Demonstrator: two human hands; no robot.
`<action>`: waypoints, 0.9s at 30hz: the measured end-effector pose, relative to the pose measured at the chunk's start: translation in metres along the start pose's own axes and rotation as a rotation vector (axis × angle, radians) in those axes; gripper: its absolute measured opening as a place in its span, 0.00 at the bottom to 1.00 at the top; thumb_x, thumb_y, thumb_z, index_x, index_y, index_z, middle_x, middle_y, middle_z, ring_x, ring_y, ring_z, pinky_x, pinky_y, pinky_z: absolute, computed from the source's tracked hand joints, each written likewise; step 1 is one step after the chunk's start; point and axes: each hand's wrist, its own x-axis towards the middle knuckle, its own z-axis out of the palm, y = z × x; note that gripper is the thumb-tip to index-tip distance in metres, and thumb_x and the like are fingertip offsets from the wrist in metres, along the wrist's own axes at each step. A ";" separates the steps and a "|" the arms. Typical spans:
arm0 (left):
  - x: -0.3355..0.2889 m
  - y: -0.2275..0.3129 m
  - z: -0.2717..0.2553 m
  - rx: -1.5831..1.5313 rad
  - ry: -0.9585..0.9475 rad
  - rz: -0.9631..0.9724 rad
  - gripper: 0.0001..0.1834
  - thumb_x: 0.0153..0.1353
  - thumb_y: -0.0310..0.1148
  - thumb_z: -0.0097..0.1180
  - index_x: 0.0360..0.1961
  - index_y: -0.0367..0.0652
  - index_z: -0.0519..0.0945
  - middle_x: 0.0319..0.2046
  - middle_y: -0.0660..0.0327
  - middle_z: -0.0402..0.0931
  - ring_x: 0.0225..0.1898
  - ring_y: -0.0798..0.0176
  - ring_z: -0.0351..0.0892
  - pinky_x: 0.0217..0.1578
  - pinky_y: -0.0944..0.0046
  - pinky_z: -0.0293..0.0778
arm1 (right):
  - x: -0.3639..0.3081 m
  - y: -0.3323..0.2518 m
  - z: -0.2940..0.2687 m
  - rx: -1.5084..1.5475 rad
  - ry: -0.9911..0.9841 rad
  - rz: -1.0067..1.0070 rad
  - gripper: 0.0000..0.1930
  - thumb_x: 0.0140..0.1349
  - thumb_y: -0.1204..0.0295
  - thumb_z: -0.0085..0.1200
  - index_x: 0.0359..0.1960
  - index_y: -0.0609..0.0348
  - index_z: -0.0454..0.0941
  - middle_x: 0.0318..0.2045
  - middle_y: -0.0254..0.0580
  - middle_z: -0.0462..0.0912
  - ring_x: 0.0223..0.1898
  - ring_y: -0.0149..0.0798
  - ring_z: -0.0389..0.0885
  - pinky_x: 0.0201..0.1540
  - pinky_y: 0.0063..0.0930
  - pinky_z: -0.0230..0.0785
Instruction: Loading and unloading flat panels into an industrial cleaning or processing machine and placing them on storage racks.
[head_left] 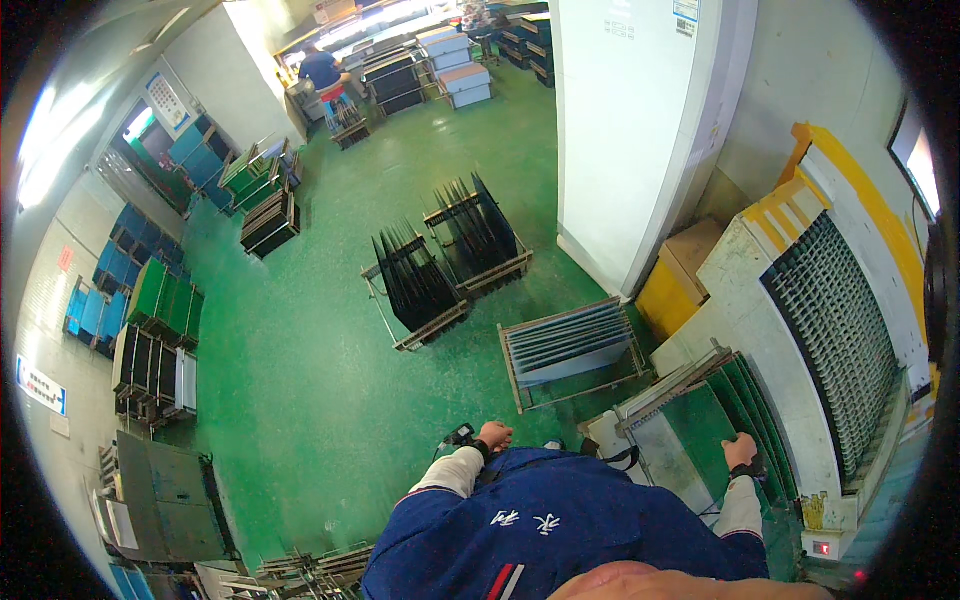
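At the lower right, my right hand (740, 450) is closed at the edge of a green flat panel (694, 428). More green panels (752, 405) stand upright in a row just beyond it, in a rack (672, 383) with a slotted rail. My left hand (497, 436) is held close in front of my body with its fingers curled, and nothing shows in it. Both wrists carry dark bands. A rack of pale blue-white panels (575, 345) sits on the floor ahead, between my two hands and a little farther off.
Two racks of black panels (412, 275) stand mid-floor. To the right is a machine with a mesh-like roller bed (835, 330) and yellow frame. A tall white cabinet (630, 130) and yellow box (680, 275) stand beyond. Racks (160, 350) line the left wall; a person (320, 70) sits far off.
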 end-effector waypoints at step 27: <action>0.004 -0.007 -0.005 -0.012 -0.011 0.010 0.09 0.58 0.36 0.54 0.35 0.42 0.74 0.18 0.67 0.72 0.14 0.71 0.69 0.11 0.71 0.64 | -0.011 -0.018 -0.017 -0.030 -0.032 0.031 0.27 0.43 0.63 0.67 0.46 0.65 0.78 0.45 0.56 0.79 0.49 0.52 0.76 0.51 0.40 0.69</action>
